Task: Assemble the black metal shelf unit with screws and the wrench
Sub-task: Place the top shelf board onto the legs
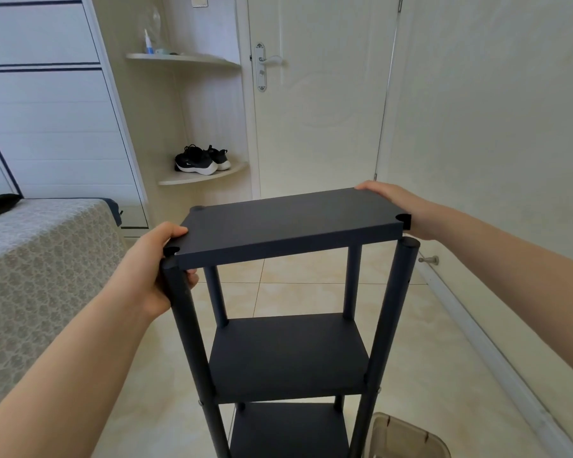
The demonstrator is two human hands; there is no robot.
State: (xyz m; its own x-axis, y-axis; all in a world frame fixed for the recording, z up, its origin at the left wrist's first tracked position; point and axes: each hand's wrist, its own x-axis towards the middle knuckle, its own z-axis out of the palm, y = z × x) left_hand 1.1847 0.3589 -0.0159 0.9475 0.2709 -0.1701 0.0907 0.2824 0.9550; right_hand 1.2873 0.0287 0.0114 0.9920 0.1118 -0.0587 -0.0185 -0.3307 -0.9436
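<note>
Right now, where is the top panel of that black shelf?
Centre of the head view: the top panel is held at its ends by the left hand and right hand, over the black posts.

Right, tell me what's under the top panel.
Four black posts stand under the top panel, then a middle shelf and a lower shelf. The panel covers the rear post tops; the left hand wraps the near-left joint.

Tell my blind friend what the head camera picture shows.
Two hands hold the top board of a black shelf unit: the left hand grips its near-left corner, the right hand holds its right end. Black sneakers sit on a corner shelf behind.
</note>
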